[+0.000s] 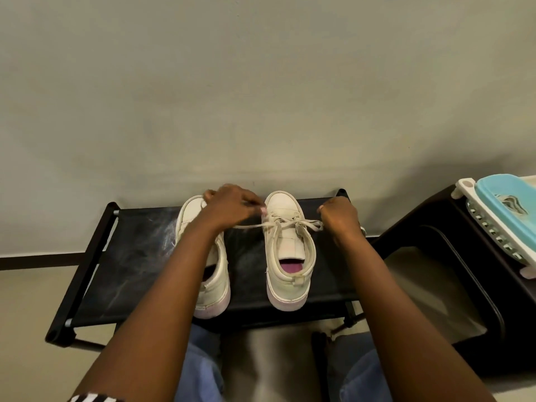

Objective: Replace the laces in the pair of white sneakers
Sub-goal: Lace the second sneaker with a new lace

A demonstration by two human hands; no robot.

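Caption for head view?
Left hand and right hand hold a lace taut across one white sneaker on a black rack, second sneaker alongside.

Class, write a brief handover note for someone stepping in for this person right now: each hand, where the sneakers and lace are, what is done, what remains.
Left hand: fingers pinch the lace near the toe-end eyelets of the right-side sneaker.
Right hand: grips the lace's other end, drawn out sideways.
Both sneakers stand on the black rack, toes to the wall. The left forearm partly hides the left-side sneaker, so its lacing cannot be told.
Done: the lace crosses the eyelets nearest the toe.
Left: the upper eyelets, then check the other sneaker.
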